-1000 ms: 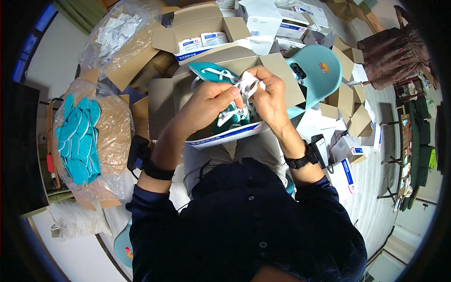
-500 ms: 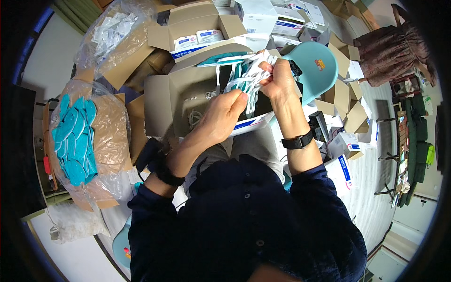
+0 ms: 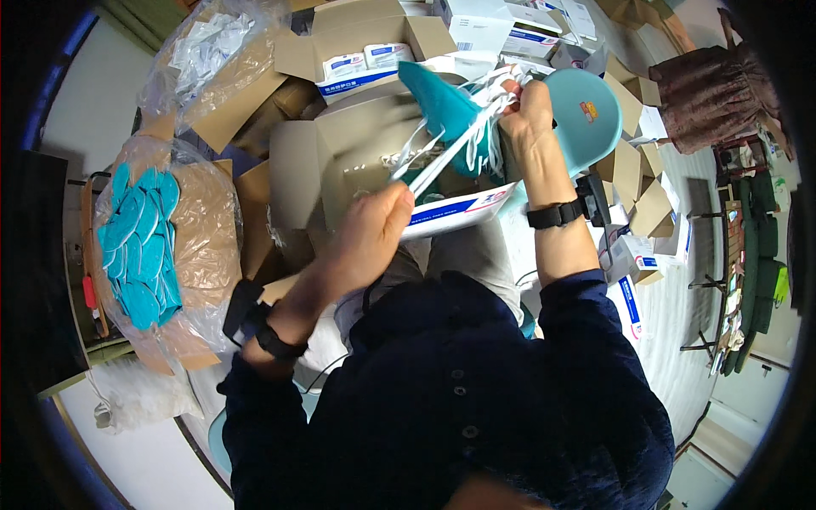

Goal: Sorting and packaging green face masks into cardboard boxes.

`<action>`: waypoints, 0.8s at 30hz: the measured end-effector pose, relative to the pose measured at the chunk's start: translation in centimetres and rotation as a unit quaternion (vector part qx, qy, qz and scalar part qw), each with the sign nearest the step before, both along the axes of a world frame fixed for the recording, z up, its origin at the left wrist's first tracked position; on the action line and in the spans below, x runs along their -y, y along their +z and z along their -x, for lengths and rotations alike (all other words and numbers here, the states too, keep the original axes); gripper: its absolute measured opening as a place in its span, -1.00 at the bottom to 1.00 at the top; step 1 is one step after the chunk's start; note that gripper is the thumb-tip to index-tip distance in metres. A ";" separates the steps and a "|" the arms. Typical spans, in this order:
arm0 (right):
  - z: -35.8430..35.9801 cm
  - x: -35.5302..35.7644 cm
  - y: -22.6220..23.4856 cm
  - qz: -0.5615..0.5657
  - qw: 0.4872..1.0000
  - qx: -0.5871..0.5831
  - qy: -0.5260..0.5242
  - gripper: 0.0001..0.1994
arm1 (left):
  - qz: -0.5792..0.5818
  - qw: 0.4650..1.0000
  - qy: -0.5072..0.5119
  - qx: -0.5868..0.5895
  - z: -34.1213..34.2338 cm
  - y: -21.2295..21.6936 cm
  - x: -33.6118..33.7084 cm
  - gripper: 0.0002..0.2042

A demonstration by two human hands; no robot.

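A bunch of teal face masks with white elastic straps hangs over an open cardboard box in front of me. My right hand is closed around the gathered straps at the box's far right. Lower and to the left, my left hand is shut on strap ends, which stretch taut up to the right hand. One mask stands tilted up above the others. More loose straps lie inside the box. A blue-and-white printed flap forms its near side.
At left, a plastic-lined carton holds a pile of teal masks. Beyond the box stands another carton with white packets. A light-blue plastic stool is at right, with several opened cartons beside it.
My left hand has moved down and left, drawing the straps out long. My right hand has shifted slightly up and right. A teal mask has swung up into view between them.
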State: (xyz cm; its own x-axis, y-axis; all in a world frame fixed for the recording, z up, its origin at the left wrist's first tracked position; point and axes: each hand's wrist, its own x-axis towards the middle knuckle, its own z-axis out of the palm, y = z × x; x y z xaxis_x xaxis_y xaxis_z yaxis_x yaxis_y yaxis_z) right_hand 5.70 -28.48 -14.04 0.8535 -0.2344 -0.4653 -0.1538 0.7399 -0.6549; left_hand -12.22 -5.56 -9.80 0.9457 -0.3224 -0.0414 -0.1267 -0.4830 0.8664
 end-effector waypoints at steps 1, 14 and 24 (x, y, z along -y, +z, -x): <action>0.9 -0.2 -0.2 0.030 0.999 0.025 0.030 -0.81 | 0.013 1.000 0.000 0.007 -0.9 -0.2 -0.2 -0.67; 6.6 0.2 -0.2 0.004 0.985 0.135 0.106 -0.82 | 0.130 0.982 -0.025 -0.136 -7.8 -1.0 0.0 -0.72; 8.5 -0.6 1.0 0.061 0.988 0.135 0.040 -0.76 | 0.085 0.976 0.007 -0.199 -9.6 -1.7 -0.4 -0.72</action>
